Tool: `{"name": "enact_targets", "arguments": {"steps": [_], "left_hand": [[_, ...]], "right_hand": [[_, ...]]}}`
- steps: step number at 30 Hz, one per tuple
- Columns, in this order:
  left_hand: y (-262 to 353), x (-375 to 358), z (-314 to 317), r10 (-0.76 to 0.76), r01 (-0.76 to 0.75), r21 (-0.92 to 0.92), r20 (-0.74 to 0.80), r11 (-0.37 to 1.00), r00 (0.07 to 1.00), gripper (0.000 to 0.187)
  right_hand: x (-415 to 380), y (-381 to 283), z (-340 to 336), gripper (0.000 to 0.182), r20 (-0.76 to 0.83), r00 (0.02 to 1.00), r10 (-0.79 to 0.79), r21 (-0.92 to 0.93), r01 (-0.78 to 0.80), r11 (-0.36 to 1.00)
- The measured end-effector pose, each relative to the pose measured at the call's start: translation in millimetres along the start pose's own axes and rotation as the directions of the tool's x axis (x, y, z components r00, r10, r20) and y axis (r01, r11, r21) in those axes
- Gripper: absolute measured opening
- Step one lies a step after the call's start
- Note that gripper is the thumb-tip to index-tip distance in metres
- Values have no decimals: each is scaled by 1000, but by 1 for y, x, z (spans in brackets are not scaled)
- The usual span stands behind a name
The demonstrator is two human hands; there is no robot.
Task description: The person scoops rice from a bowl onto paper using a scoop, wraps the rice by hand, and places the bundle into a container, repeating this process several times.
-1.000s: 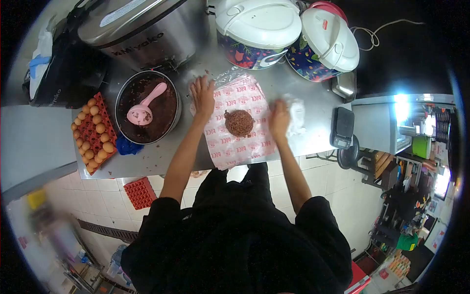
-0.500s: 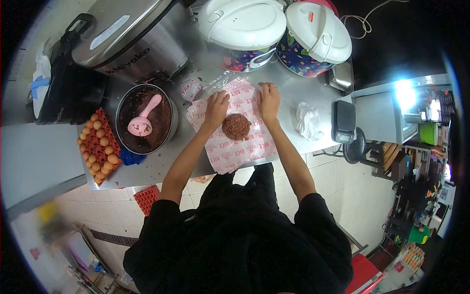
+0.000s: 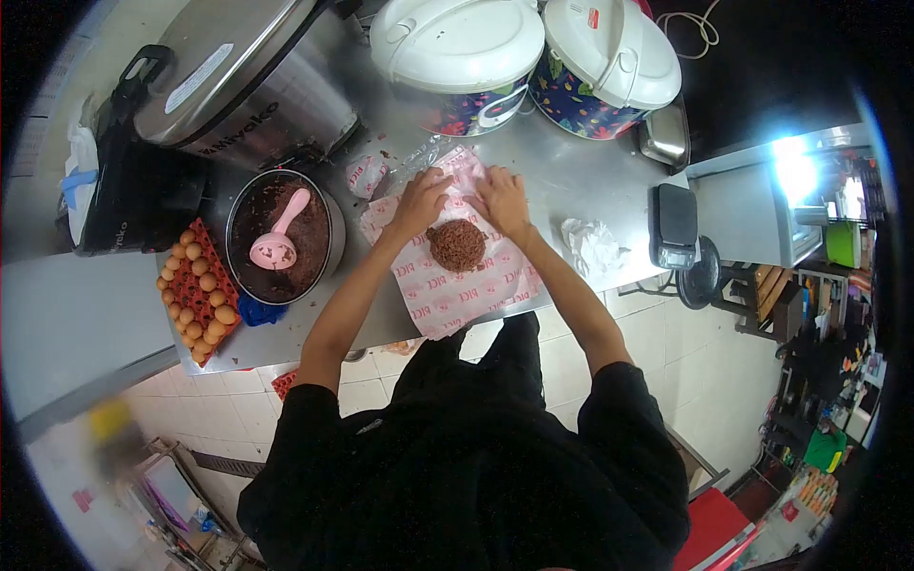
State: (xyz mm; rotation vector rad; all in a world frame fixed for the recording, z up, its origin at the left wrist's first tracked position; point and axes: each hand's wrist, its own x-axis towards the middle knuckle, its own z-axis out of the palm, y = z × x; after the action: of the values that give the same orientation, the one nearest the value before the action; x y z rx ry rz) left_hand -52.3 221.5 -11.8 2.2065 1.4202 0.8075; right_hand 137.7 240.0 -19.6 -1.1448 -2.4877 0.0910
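A round mound of reddish-brown rice (image 3: 457, 246) sits on a sheet of white wrapping paper (image 3: 447, 305) printed in pink, with more sheets beneath it. Just beyond the mound, my left hand (image 3: 424, 201) is closed on the paper's far left part. My right hand (image 3: 503, 203) has its fingers curled over the far right part, gripping the paper as it bunches between both hands. To the left, a pot (image 3: 329, 257) of the same rice holds a pink rice scoop (image 3: 276, 246). A wrapped paper bundle (image 3: 366, 176) lies beyond my left hand.
A large Miyako rice cooker (image 3: 257, 124) and two lidded food containers (image 3: 457, 48) (image 3: 609, 57) line the back. Eggs fill a red tray (image 3: 221, 266) at left. Crumpled white plastic (image 3: 592, 247) and a kitchen scale (image 3: 675, 228) lie at right.
My right hand has moved inward to the left, closer to my left hand, drawing the paper's far right edge in. The rice mound stays on the sheet.
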Motion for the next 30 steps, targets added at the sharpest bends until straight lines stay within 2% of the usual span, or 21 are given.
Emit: {"name": "enact_targets", "arguments": {"steps": [3,5,6,8,9,11,12,13,14,17,18,20,21,23,24,25,26,27,28,29,30], "left_hand": [[7,3,6,64,-59,86,-47,995,997,16],[15,5,7,-29,33,20,-180,999,983,14],[13,6,5,-27,32,21,-176,999,984,14],[7,10,2,-35,53,146,-117,988,992,14],[6,10,1,-41,58,143,-116,988,992,14],[5,13,-4,-176,195,101,-167,976,970,23],[4,12,-2,-180,199,98,-168,975,969,23],[3,15,0,-258,287,146,-190,947,947,30],[1,19,2,-332,372,190,-213,908,919,38],[-3,33,3,-337,388,344,-200,855,920,47],[-6,33,4,-340,390,339,-199,856,919,47],[-13,32,4,-382,411,306,-152,859,912,46],[-15,28,1,-381,408,303,-146,861,913,46],[-20,16,-12,-325,332,54,-101,942,940,42],[-18,9,-25,-328,326,-114,4,938,945,31],[-13,4,-37,-327,326,-115,8,938,945,31],[-7,-1,-49,-338,354,-113,140,928,931,25],[-4,-6,-55,-344,383,-107,266,918,900,21],[-4,-9,-53,-347,384,-104,265,917,900,21],[-1,-11,-47,-274,290,-82,163,954,948,18],[1,-13,-41,-192,195,-51,61,979,980,16]], "right_hand": [[-2,-3,0,20,20,993,116,43,-117,992],[-4,-4,2,17,84,994,-68,26,66,997],[-3,-5,-2,17,83,994,-65,28,62,998],[-3,-6,-10,19,-134,990,-41,73,51,996],[-4,-11,-13,19,-129,991,-41,76,51,996],[-2,-24,-20,28,-212,875,435,520,-276,808],[-5,-24,-20,28,-208,877,433,520,-276,808],[-7,-21,-21,35,62,845,531,451,-498,741],[-10,-18,-23,43,314,728,610,318,-686,655],[-28,-8,-11,51,385,843,376,541,-536,648],[-32,-14,-21,51,389,841,377,537,-539,649],[-42,-33,-54,45,399,688,606,265,-719,642],[-54,-30,-54,45,400,683,611,261,-724,639],[-90,-9,-43,27,420,787,451,191,-563,804],[-107,6,-24,28,528,753,392,520,-652,552],[-100,1,-41,28,529,751,395,519,-654,550],[-93,-3,-59,32,564,675,475,678,-707,199],[-87,-8,-72,37,622,587,517,749,-640,-174],[-85,-8,-68,42,415,734,538,691,-639,338],[-84,-14,-75,42,415,734,537,693,-638,336],[-71,-31,-101,46,290,877,382,360,-470,806]]}}
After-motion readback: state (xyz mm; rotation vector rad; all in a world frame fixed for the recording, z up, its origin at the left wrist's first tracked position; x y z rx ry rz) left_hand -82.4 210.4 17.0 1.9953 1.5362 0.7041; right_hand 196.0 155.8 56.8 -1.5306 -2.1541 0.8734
